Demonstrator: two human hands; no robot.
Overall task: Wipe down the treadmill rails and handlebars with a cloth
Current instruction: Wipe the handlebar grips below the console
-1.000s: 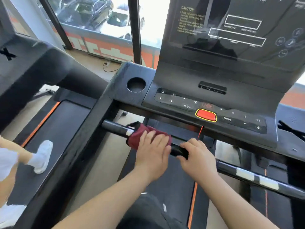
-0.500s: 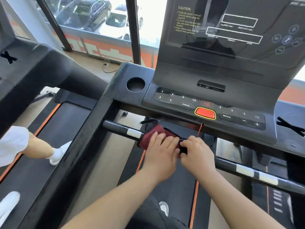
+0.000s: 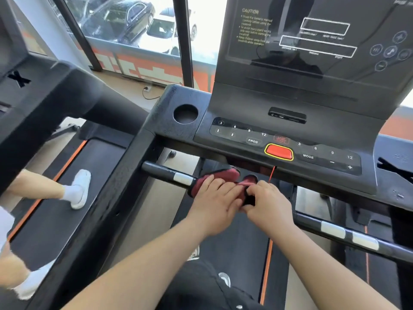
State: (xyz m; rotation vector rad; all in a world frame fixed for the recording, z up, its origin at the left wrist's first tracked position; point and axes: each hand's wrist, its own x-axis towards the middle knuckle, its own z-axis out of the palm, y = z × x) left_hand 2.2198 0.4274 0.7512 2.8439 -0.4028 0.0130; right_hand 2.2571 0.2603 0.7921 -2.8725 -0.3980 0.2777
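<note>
A black front handlebar (image 3: pixel 165 172) with silver sensor patches runs from the left rail across to the lower right (image 3: pixel 362 241). A dark red cloth (image 3: pixel 225 175) is wrapped over the bar near its middle. My left hand (image 3: pixel 215 204) lies on top of the cloth, pressing it to the bar. My right hand (image 3: pixel 267 204) touches the left one and pinches the cloth's right end on the bar. The bar under both hands is hidden. The left side rail (image 3: pixel 125 189) is black and slopes toward me.
The console (image 3: pixel 288 135) with a red stop button (image 3: pixel 279 151), a cup holder (image 3: pixel 185 113) and a red safety cord (image 3: pixel 271 174) overhangs the bar. On the neighbouring treadmill (image 3: pixel 73 182) at left, another person's leg in a white shoe (image 3: pixel 79 189) walks. Windows stand behind.
My left hand has slid the cloth to the right along the bar until it meets my right hand, which now pinches the cloth's end. The person on the left treadmill has stepped.
</note>
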